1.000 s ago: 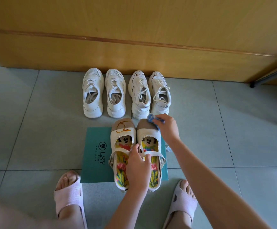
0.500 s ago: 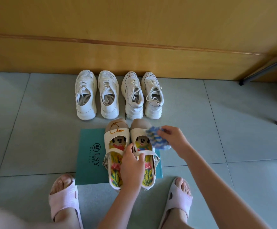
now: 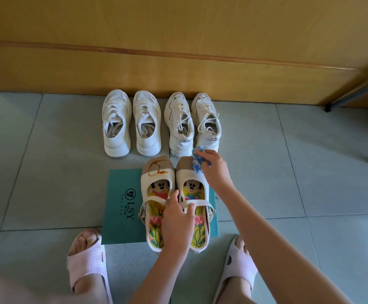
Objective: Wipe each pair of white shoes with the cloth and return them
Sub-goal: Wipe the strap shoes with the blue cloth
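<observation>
A pair of white strap shoes [image 3: 158, 183] with bright cartoon insoles stands on a teal shoe-box lid [image 3: 121, 205]. My left hand [image 3: 176, 222] grips the two shoes where their inner edges meet, thumb over the right shoe's strap. My right hand [image 3: 213, 166] holds a blue-and-white cloth [image 3: 197, 162] against the beige toe of the right shoe. Behind them, two pairs of white sneakers stand in a row by the wooden wall: one pair on the left [image 3: 131, 123], one on the right [image 3: 193, 123].
Grey floor tiles [image 3: 47, 172] lie all around. A wooden panel wall [image 3: 178, 51] runs along the back. My feet in pink slippers [image 3: 86, 260] stand either side of the lid. A dark metal furniture leg [image 3: 354, 95] crosses the right edge.
My right hand moved the cloth from the right shoe's side back up onto its toe. My left hand kept its grip on the pair.
</observation>
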Demonstrator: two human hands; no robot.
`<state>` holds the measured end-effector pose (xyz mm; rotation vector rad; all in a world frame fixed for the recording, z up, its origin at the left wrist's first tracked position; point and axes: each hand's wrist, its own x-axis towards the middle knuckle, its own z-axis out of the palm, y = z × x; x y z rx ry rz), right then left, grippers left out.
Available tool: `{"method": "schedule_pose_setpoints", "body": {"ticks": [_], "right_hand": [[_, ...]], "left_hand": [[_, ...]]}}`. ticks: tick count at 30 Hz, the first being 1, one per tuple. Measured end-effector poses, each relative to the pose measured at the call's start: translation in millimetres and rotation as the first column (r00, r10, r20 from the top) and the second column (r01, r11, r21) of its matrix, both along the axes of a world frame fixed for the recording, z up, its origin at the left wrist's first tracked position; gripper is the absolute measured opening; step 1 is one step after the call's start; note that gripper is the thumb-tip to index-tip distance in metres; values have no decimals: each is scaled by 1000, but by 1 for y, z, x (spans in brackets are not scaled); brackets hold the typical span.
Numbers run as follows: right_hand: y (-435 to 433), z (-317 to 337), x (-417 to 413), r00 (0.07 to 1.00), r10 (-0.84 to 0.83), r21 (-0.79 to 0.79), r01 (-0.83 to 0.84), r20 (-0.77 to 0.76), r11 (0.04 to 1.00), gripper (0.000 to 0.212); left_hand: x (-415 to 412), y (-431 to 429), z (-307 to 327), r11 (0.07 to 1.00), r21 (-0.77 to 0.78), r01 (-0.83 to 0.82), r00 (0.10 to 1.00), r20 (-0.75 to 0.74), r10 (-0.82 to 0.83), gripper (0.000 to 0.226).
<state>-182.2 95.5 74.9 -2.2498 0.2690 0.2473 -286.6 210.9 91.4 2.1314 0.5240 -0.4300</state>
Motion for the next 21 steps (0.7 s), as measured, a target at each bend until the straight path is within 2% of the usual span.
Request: {"method": "schedule_pose_setpoints", "body": {"ticks": [4, 11, 16, 19, 21], "right_hand": [[0, -3, -8, 998, 39, -2, -39, 42, 999, 37], [-11, -4, -39, 997, -36, -36, 39, 65, 999, 29], [-41, -1, -67, 993, -75, 6, 76, -91, 997, 31], [-40, 15, -56, 979, -204, 96, 203, 6, 975, 34], [-24, 25, -41, 984, -162, 142, 150, 78, 978, 36]], "left_hand": [[0, 0, 1, 1000, 15, 11, 1000, 3, -11, 55], [2, 0, 3, 1000, -6, 0, 1000, 17, 0, 57], [2, 1, 3, 1000, -22, -5, 1000, 17, 6, 55], [0, 1, 3, 1000, -14, 8, 999, 37, -7, 54], [0, 1, 2, 1000, -9, 8, 999, 37, -8, 53]]}}
